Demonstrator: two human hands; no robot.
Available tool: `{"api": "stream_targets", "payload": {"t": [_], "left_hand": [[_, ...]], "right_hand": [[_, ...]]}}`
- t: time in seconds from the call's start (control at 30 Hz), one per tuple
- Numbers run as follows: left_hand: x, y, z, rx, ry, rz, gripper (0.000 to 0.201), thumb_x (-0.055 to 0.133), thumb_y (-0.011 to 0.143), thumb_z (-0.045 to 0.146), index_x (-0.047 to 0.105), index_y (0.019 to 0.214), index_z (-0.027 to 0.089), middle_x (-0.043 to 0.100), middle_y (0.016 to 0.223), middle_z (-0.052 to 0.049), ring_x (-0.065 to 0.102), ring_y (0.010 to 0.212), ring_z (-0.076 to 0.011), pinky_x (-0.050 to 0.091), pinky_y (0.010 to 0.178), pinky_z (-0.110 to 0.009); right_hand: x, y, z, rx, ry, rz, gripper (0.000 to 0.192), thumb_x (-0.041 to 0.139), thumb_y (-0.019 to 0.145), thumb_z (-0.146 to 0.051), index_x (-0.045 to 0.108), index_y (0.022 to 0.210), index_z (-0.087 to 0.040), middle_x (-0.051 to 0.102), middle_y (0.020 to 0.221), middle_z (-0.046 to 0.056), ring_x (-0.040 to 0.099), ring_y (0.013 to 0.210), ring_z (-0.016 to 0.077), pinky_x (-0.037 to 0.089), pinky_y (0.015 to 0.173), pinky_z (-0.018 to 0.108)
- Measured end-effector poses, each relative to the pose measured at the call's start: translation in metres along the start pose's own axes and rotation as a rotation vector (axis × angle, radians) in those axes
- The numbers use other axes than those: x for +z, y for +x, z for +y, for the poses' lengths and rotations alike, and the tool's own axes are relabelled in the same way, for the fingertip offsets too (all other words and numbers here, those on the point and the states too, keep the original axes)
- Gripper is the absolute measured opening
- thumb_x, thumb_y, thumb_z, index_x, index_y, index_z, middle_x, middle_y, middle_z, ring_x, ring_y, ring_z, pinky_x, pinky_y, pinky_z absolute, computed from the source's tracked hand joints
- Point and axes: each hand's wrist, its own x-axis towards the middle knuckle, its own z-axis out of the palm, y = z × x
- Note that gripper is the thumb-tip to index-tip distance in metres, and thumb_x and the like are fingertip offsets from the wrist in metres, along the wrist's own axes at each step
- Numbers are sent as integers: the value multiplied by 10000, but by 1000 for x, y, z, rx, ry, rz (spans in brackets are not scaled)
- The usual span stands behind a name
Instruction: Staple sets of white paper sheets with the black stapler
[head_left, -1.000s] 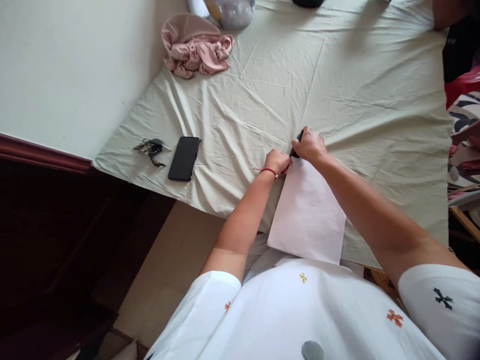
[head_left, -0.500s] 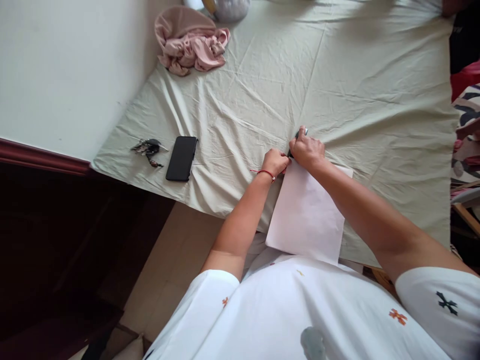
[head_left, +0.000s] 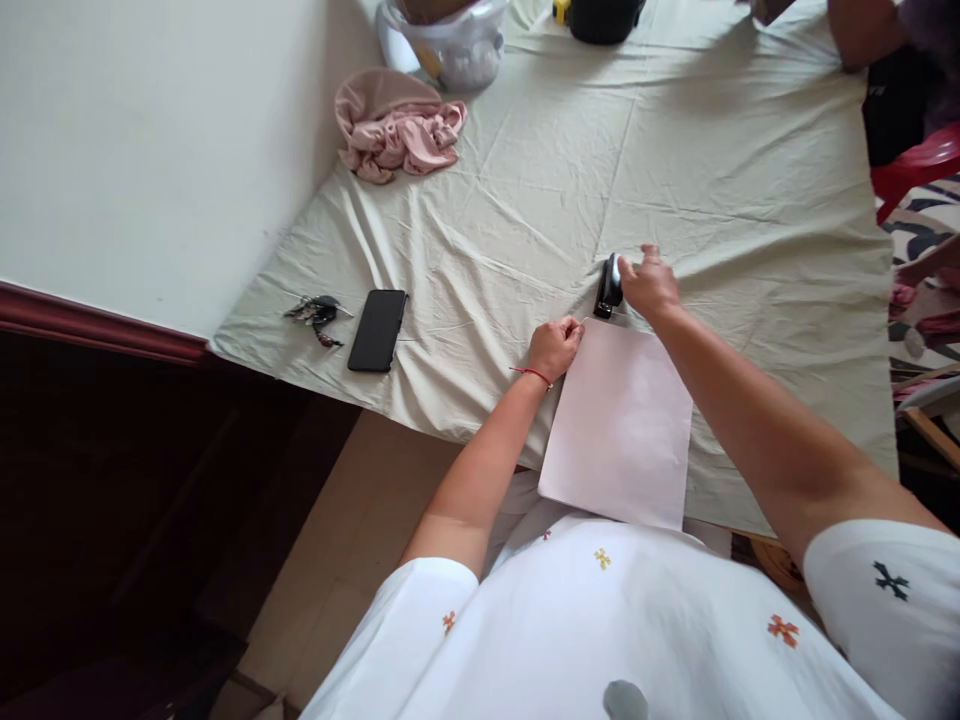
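White paper (head_left: 619,430) lies flat on the pale green tablecloth (head_left: 712,180), its near edge close against the wearer's white shirt (head_left: 540,620). It looks light and limp, likely to slide on the cloth and to crease if squeezed; a corner or long edge seems the best hold, with a flat palm to steady the rest. Whether it is one sheet or several I cannot tell.

At its 11 o'clock corner is the left hand (head_left: 555,345), fingers curled, thumb and fingertips seemingly pinching the paper. Just beyond the top edge, at 12 o'clock, is a black stapler (head_left: 609,285); it should be stiff and denser than the paper, best held around the middle of its body. Between 12 and 1 o'clock, the right hand (head_left: 651,285) has its fingers partly spread at the stapler's side; whether they grip it I cannot tell.

Farther out, a phone (head_left: 378,330) and keys (head_left: 321,313) lie between 9 and 10 o'clock, a crumpled pink cloth (head_left: 401,130) and a plastic bowl (head_left: 465,55) towards 11, and another person's arm (head_left: 862,35) at 1.
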Motion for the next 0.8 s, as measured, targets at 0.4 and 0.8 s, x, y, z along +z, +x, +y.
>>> {"api": "stream_targets", "payload": {"t": [0.4,0.8], "left_hand": [[-7,-2,-10,-25,-504,5,199,588,1028,351,627,919,189,598,833,8,506,753,-103,446,721,-197],[-15,-6,-20,13,-759,-280,427,832,770,561,727,826,150,650,730,-9,543,659,-116,434,614,-262]], "right_hand": [[3,-157,128,130,433,73,580,529,909,-687,614,1338,-306,743,953,71,742,901,302,617,811,483],[26,-162,144,89,834,193,420,793,788,-638,635,834,-252,595,730,-23,513,649,138,487,593,291]]}}
